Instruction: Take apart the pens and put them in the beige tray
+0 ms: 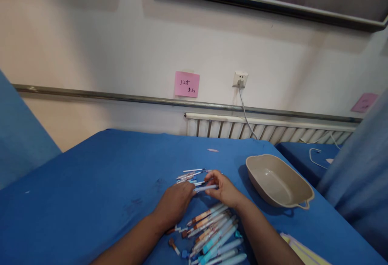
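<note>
View: head camera, the only one you have here.
Step in hand: you appear to be working a single pale pen (206,188) between your two hands.
Next move: it probably calls for a light pinch at each end, both in line with the barrel, since a smooth tube could roll or slip.
Left hand: your left hand (175,202) is closed on the pen's near-left end; its back hides most of the fingers.
Right hand: your right hand (224,190) pinches the other end between thumb and curled fingers.
Beyond your hands: thin, straight pen parts (193,170), slender as sticks.
Nearer you, between your forearms: a loose heap of pens (220,234), glossy, plastic-looking, in turquoise, orange-brown and pale tones.
Beside your left forearm: a stubby brown piece (171,242) and a small blue piece (184,253).
Right of your right hand: a beige basin (277,182), smooth, rounded, with a looped handle.
Under everything: blue cloth (91,184), matt, faintly creased, darkly smudged left of your left hand.
</note>
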Demonstrator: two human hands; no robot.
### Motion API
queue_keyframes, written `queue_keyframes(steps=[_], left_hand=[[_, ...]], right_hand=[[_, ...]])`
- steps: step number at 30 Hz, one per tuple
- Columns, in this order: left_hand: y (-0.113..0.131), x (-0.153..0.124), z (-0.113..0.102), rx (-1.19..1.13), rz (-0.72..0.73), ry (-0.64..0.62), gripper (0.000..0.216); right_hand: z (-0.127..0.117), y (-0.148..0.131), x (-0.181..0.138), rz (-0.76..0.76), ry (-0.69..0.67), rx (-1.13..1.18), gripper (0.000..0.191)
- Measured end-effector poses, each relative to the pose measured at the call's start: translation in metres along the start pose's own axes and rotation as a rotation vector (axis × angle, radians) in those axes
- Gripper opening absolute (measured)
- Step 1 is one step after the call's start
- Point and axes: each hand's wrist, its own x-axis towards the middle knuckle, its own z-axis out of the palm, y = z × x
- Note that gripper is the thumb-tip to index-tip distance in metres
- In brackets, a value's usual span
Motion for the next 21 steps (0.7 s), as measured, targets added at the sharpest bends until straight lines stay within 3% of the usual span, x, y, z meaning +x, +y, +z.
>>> queue_keyframes(steps=[3,5,8,11,13,15,21], left_hand=[[0.000,0.000,-0.001,-0.010,0.007,-0.005,0.024],[0.000,0.000,-0.001,-0.014,0.011,-0.010,0.022],[-0.001,0.000,-0.001,-0.018,0.002,-0.008,0.022],[-0.001,0.000,-0.001,-0.027,-0.008,-0.007,0.025],[-0.002,0.000,-0.002,-0.029,0.000,-0.017,0.024],[-0.002,0.000,-0.003,-0.029,0.004,-0.023,0.023],[-0.008,0.002,-0.007,-0.014,-0.051,-0.030,0.026]], right_hand=[[0.000,0.003,0.001,0.067,-0.046,-0.052,0.025],[-0.002,0.004,0.002,0.105,-0.057,-0.095,0.031],[-0.004,0.003,0.002,0.027,0.027,-0.023,0.025],[-0.005,0.002,0.001,0.010,0.055,0.027,0.040],[-0.005,0.003,0.001,0.067,0.013,-0.031,0.027],[-0.008,0.006,0.003,0.100,-0.002,-0.099,0.025],[-0.036,0.016,0.005,0.063,0.100,-0.173,0.013]])
